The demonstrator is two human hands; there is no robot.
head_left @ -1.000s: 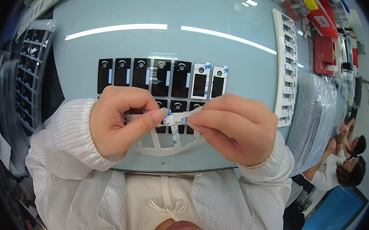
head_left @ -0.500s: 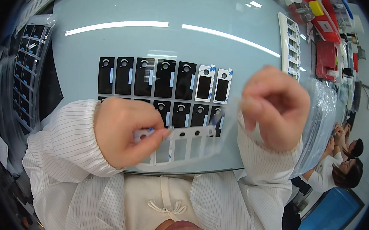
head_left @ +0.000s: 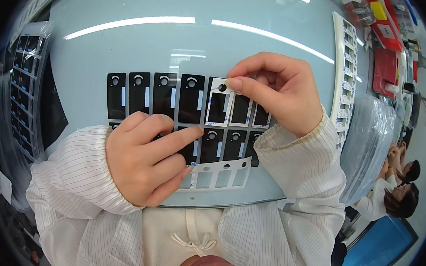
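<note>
My right hand (head_left: pixel 285 91) pinches the top corner of a white adhesive frame (head_left: pixel 217 122) between thumb and forefinger. This frame lies over the fifth black panel of the far row, around its dark window. Two panels to its right, partly behind my hand, carry similar white frames (head_left: pixel 240 123). Four bare black panels (head_left: pixel 190 104) with blue-white strips stand to its left. My left hand (head_left: pixel 147 160), forefinger stretched toward the frame's lower corner, keeps a pale backing sheet (head_left: pixel 221 186) with cut-out windows at its lower fingers. The grip itself is partly hidden. More black panels (head_left: pixel 212 148) form a nearer row.
A strip of white frames (head_left: pixel 338 53) lies at the right of the glossy table (head_left: pixel 133 4). Beyond it are clear plastic trays (head_left: pixel 370 144) and red bins (head_left: pixel 388 31). A tray of black panels (head_left: pixel 26 90) stands at left. Other people (head_left: pixel 396 190) sit far right.
My right hand has moved left and down onto the fifth far panel, which now carries a white frame. My left forefinger has stretched out, and the backing sheet has lowered slightly.
</note>
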